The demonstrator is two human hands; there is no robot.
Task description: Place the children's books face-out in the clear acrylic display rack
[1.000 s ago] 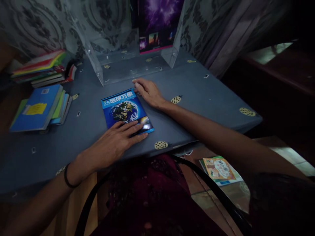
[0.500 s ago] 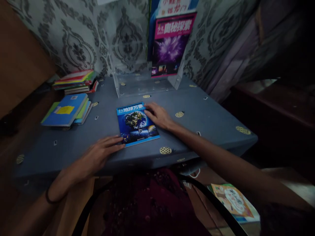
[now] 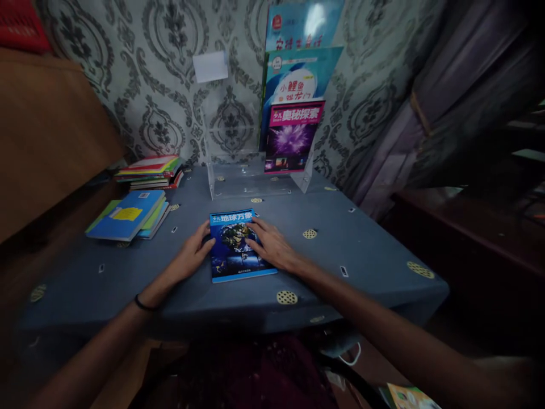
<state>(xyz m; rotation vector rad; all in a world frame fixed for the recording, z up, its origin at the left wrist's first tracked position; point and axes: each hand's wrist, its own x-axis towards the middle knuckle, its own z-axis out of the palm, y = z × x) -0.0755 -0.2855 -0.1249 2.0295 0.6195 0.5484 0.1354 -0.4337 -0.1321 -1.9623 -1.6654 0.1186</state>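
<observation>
A book with a blue cover and a picture of the Earth point(image 3: 233, 262) lies flat on the table before me. My left hand point(image 3: 193, 250) rests at its left edge, the thumb on the cover and the fingers stretched along the side. On the right part of the cover lies my right hand point(image 3: 272, 245), its fingers spread out and touching the picture. The right hand hides part of the book's right edge. Neither hand visibly lifts the book.
A clear acrylic stand point(image 3: 210, 182) at the back holds a pink-topped book point(image 3: 293, 136) and a blue picture book point(image 3: 298, 74) on its right side. Stacked books point(image 3: 149, 170) and a blue book point(image 3: 128, 216) lie at the left. A patterned cloth covers the table point(image 3: 340, 244).
My left hand has moved up along the book's left edge. My right hand has come down further onto the cover. The view has tilted up, showing more of the stand.
</observation>
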